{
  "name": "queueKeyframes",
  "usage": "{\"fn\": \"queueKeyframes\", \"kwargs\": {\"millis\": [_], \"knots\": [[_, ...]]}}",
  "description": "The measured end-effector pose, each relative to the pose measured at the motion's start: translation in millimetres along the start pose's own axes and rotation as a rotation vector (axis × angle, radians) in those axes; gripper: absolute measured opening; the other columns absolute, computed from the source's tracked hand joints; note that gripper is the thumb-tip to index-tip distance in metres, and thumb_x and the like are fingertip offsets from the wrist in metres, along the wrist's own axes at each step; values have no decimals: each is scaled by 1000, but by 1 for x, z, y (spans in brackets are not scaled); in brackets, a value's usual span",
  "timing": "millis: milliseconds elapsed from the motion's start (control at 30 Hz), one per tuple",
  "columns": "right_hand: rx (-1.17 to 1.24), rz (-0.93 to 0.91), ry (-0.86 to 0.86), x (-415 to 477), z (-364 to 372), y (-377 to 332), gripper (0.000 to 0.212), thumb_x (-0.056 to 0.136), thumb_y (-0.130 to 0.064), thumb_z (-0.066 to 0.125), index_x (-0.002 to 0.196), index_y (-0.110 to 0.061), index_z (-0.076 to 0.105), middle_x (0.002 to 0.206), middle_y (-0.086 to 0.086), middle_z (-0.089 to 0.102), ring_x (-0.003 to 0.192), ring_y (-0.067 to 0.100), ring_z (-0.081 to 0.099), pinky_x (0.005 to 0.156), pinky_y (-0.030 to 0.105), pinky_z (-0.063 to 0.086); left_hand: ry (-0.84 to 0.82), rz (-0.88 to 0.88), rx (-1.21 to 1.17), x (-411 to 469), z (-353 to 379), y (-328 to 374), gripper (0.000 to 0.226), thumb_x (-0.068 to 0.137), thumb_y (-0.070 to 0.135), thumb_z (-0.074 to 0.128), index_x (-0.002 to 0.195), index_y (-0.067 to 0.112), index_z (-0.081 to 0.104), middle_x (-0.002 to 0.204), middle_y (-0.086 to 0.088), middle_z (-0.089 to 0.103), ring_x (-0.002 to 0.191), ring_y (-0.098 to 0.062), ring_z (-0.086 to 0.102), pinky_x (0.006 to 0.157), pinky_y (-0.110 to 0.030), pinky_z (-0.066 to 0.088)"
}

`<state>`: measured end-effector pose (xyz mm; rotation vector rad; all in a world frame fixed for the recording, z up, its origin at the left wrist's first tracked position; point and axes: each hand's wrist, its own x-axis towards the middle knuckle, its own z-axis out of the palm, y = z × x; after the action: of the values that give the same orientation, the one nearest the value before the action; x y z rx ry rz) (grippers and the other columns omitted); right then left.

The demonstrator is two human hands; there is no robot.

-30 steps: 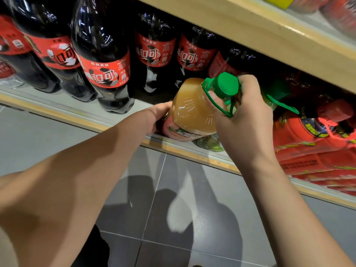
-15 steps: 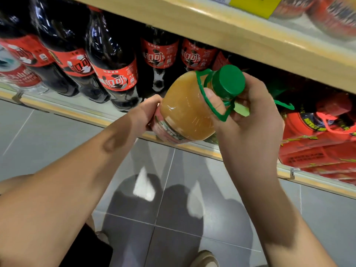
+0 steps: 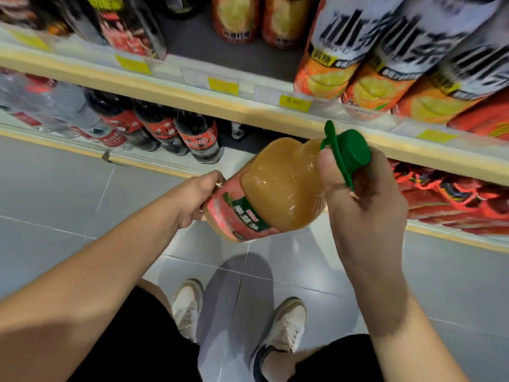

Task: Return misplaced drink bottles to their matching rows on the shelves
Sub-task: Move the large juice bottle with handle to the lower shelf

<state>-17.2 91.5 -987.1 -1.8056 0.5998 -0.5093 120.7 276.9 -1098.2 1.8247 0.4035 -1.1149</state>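
I have the juice bottle [image 3: 275, 188] tilted in the aisle before the shelves, my right hand [image 3: 363, 199] closed round its neck under the green cap [image 3: 354, 150], my left hand [image 3: 195, 197] cupping the base; full and slick, it looks heavy, so this two-point hold seems wise.

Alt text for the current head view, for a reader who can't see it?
Two bare hands hold a tilted juice bottle in front of store shelves: the right hand at its green cap, the left hand at its base. Dark cola bottles fill the lower shelf behind.
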Motion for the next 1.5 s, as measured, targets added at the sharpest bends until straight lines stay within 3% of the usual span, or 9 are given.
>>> {"fn": "queueKeyframes", "kwargs": {"millis": [267,433,600,700,933,1000,1100,1333,1500], "knots": [[-18,-1,-109,-14,-88,-170,44,80,-43,83,120,-40,66,108,-24,73,100,-1,70,78,8,52,-67,-10,128,-184,-12,78,56,102,43,34,113,1,68,109,-27,70,84,-27,62,80,-33,50],[-46,-34,21,-20,-130,-274,41,79,-58,82,114,-53,61,110,-30,70,102,-5,67,76,8,51,-71,10,121,-284,-11,140,44,102,52,31,83,24,59,73,-4,61,61,-15,52,60,-22,39],[-42,-44,198,-28,-173,-340,40,78,-59,82,113,-52,64,113,-23,72,105,3,68,81,29,59,-140,76,76,-344,1,187,37,100,49,37,95,28,68,77,0,73,82,-21,64,85,-38,56],[-28,-17,320,-36,-203,-358,42,76,-61,82,113,-49,66,110,-23,72,104,2,67,82,33,57,-165,126,87,-370,17,207,34,97,49,43,98,26,68,80,-2,72,83,-21,64,75,-38,59],[-73,0,464,-63,-306,-371,41,75,-71,76,105,-46,65,101,-21,71,96,-1,66,69,10,49,-241,280,224,-419,95,236,32,92,45,50,75,23,65,66,-1,67,64,-16,60,50,-22,46],[-77,1,491,-69,-339,-368,38,74,-70,76,101,-46,65,96,-21,71,92,1,66,69,21,54,-252,299,265,-429,128,241,31,94,44,49,76,24,64,67,-1,66,68,-17,59,52,-23,47],[-120,-54,551,-75,-392,-365,34,73,-68,77,94,-45,64,91,-28,69,87,-6,65,65,7,46,-304,310,294,-444,185,247,31,96,40,44,72,24,56,66,-3,57,63,-19,52,55,-24,42],[-153,-39,659,-94,-505,-346,42,73,-72,77,104,-46,66,96,-22,71,88,2,65,70,16,51,-448,342,420,-476,311,260,29,98,43,40,81,23,53,81,-9,53,76,-21,48,61,-28,38],[-170,43,828,-112,-578,-325,38,71,-79,75,100,-57,63,99,-24,69,90,0,64,67,12,52,-585,349,546,-486,411,275,33,96,42,45,73,21,55,60,-2,56,51,-17,52,54,-24,42]]}}
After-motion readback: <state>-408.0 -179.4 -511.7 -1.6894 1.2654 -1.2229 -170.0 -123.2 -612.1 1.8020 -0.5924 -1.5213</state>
